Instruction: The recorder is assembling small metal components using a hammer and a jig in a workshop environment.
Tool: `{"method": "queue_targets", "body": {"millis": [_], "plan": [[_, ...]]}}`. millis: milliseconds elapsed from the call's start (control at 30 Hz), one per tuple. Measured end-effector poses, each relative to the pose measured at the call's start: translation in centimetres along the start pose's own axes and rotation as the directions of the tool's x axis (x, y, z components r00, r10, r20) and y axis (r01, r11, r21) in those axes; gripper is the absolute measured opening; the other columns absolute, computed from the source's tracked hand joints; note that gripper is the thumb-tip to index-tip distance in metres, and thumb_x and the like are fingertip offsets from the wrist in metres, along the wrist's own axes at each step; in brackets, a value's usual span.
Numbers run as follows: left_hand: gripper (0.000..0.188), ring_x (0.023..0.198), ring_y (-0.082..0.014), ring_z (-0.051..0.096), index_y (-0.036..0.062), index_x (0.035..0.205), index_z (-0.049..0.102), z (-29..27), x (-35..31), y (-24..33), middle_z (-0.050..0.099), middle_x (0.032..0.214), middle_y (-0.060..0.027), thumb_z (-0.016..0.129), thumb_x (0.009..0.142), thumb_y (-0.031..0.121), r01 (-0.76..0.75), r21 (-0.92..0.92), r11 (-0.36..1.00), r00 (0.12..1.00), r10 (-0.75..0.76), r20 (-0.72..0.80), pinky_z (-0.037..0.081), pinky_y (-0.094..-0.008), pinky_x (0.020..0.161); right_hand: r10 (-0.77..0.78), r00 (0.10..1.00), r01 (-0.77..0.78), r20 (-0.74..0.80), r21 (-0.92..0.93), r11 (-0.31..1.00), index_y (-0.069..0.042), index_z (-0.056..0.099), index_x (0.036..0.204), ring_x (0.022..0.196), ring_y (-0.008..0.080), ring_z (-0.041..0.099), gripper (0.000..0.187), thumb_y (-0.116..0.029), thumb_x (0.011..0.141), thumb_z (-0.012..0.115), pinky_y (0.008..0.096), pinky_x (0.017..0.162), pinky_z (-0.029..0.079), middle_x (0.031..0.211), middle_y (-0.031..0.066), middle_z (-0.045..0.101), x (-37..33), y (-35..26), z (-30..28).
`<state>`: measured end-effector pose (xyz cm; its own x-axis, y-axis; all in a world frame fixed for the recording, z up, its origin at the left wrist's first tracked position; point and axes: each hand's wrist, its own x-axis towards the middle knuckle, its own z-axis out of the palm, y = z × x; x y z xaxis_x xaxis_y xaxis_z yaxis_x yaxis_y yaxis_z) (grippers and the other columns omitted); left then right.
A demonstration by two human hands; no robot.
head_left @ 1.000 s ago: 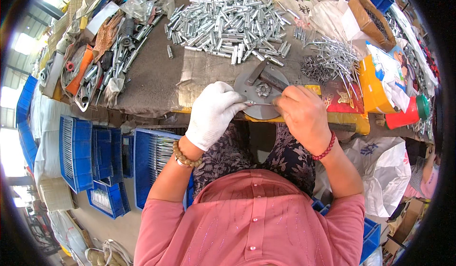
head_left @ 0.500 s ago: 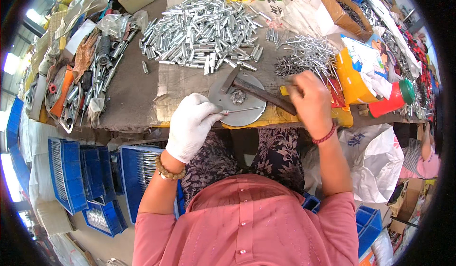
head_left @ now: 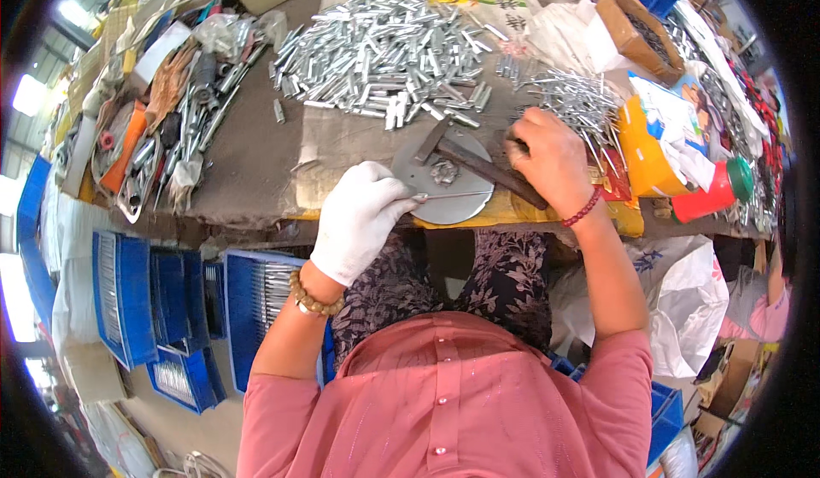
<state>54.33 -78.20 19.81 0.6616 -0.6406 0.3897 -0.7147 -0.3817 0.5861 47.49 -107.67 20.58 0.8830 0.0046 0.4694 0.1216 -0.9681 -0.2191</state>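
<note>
My left hand (head_left: 359, 222), in a white glove, pinches one end of a thin metal rod (head_left: 461, 194) over the near part of a round grey metal plate (head_left: 474, 158). On that plate lie a hammer (head_left: 491, 170) with a dark handle and a small ring-shaped metal piece (head_left: 443, 171). Bare and curled, my right hand (head_left: 553, 160) is beyond the hammer's handle end, at a small pile of dark pins that it mostly covers. Its fingertips are closed together; whatever is between them cannot be made out.
A big heap of silvery metal sleeves (head_left: 384, 51) covers the bench's far middle. Long thin rods (head_left: 572, 93) lie right, near a yellow packet (head_left: 645, 149) and a red jar (head_left: 705, 192). Tools (head_left: 171, 128) crowd the left. Blue bins (head_left: 124, 299) stand below the bench.
My right hand has moved a little away from me and left, over the dark pins. My left hand keeps its pinch on the rod. The whole view has shifted slightly.
</note>
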Motion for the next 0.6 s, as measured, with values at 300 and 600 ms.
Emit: {"method": "queue_targets", "body": {"millis": [300, 600], "plan": [[0.013, 0.091, -0.0298, 0.064, 0.0095, 0.091, 0.076, 0.2, -0.2, -0.7, 0.066, 0.092, -0.0086, 0.082, 0.08, 0.012, -0.046, 0.034, 0.998, 0.999, 0.046, -0.014, 0.053, -0.0397, 0.082, 0.014, 0.998, -0.049, 0.063, 0.61, 0.791, 0.002, 0.068, 0.094, 0.088, 0.0314, 0.063, 0.011, -0.001, 0.085, 0.074, 0.0374, 0.078, 0.051, 0.096, 0.0134, 0.062, 0.0, -7.5, 0.3], [0.014, 0.092, -0.0304, 0.063, 0.0097, 0.088, 0.073, 0.3, -0.2, -0.8, 0.064, 0.092, -0.0083, 0.082, 0.078, 0.014, -0.07, 0.039, 0.997, 0.997, 0.071, -0.026, 0.053, -0.0402, 0.082, -0.079, 0.997, 0.069, -0.001, 0.498, 0.864, 0.0, 0.065, 0.089, 0.094, 0.034, 0.062, 0.014, -0.002, 0.081, 0.076, 0.0437, 0.083, 0.048, 0.099, 0.0116, 0.062, -0.2, -8.8, 2.4]]}}
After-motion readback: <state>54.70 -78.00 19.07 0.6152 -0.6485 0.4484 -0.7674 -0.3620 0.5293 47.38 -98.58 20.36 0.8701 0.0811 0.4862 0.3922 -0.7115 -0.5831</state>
